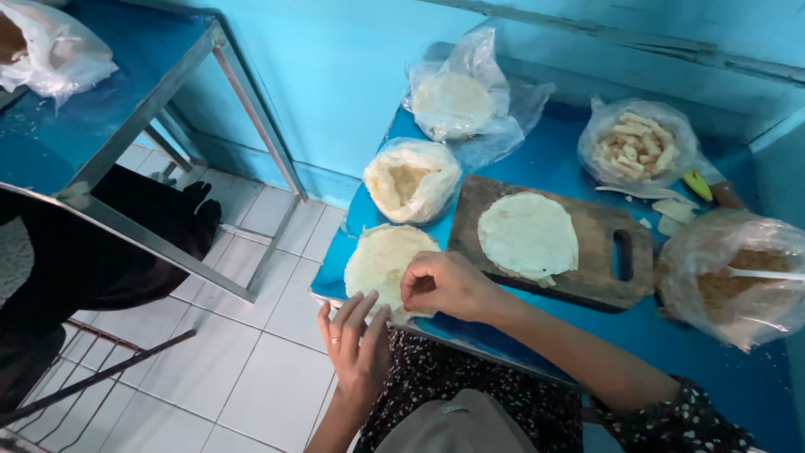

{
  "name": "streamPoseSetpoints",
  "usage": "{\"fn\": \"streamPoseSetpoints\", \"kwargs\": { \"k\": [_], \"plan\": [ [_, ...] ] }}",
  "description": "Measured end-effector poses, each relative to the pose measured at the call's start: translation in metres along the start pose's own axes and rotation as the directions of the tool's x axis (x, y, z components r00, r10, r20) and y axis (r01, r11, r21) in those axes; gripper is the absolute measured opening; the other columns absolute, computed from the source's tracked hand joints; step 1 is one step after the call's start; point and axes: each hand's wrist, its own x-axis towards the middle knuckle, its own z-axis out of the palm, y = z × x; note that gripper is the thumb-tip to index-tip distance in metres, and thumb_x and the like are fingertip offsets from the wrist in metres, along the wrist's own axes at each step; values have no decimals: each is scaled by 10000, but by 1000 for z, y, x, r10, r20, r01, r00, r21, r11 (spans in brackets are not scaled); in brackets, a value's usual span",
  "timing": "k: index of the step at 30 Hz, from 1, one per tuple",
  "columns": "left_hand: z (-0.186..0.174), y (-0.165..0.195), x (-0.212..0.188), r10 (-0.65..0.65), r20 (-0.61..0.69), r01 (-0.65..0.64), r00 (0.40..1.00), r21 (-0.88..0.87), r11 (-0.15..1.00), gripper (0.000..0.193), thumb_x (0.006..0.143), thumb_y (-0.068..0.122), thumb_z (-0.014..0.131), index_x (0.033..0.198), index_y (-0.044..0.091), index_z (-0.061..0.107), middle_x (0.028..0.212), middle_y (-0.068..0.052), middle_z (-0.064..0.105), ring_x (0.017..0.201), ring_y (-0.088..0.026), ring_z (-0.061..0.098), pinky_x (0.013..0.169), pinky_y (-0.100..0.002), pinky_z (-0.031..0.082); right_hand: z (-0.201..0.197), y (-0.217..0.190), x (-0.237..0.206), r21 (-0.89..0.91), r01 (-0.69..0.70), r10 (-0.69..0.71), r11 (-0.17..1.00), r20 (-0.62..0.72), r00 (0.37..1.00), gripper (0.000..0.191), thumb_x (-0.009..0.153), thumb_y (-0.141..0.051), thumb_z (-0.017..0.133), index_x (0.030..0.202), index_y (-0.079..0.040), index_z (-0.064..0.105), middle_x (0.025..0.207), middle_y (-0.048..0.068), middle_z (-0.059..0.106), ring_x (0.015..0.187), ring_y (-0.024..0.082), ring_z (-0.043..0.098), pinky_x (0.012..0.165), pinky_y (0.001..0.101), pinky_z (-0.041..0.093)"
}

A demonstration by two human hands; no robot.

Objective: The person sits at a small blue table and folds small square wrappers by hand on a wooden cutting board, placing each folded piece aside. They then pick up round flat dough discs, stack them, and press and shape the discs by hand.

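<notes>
Right now the right hand [444,285] pinches the near edge of a stack of thin round wrappers [381,260], which lies at the front left corner of the blue bench [520,159]. Its grip is clenched on the top sheet, thumb against fingertips. The left hand [356,340] is released, with fingers spread, and it touches the same stack from below the bench edge, as if to steady it.

As I judge it, the work is in its early part: one wrapper [528,235] lies flat and bare on the wooden cutting board [599,260], with no filling on it. The next sheet seems to be only half separated from the stack. The bag of pale strips [637,147] and the bag of brown crumbs with a spoon [742,281] stand open, and two more bags of wrappers [411,180] [453,105] wait behind.

The stack sits very near the bench corner and a little over the rim, so a sheet could slip to the tiled floor [251,352]. Open room is small. The board is just beside the stack, and the bags stand close around it. Free blue surface shows mostly at the front right.
</notes>
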Motion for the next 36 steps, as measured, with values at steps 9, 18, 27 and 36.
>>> {"fn": "streamPoseSetpoints", "kwargs": {
  "k": [9,18,27,36],
  "plan": [
    [-6,-7,-7,146,-52,-139,988,127,982,329,851,33,797,1153,161,774,1226,-14,663,1168,-210,631,1170,-554,316,-2,-11,-1,32,-74,73,997,12,997,211,803,-162,810,969,-53,739,927,43,776,820,117,729,738,274,580],
    [-7,-12,-13,211,-19,-205,977,166,965,286,859,125,797,1143,148,773,1223,6,669,1157,-196,638,1169,-580,275,4,-6,5,5,-74,75,997,-51,996,118,825,-175,779,885,-74,777,874,34,771,798,129,723,728,295,582],
    [-7,-14,-14,214,25,-214,977,19,977,300,867,138,745,1154,52,748,1193,-47,678,1119,-240,662,1152,-574,308,1,-14,-3,-165,56,-50,985,42,998,170,737,-259,841,831,-124,798,996,12,715,933,192,690,799,325,538],
    [-10,-19,-24,231,36,-232,972,17,973,267,908,78,740,1174,52,740,1207,-59,680,1138,-235,694,1179,-471,330,11,-30,-4,-345,57,-70,937,-23,997,252,739,-321,847,903,-152,759,988,1,693,980,237,680,814,380,534]
  ]
}}
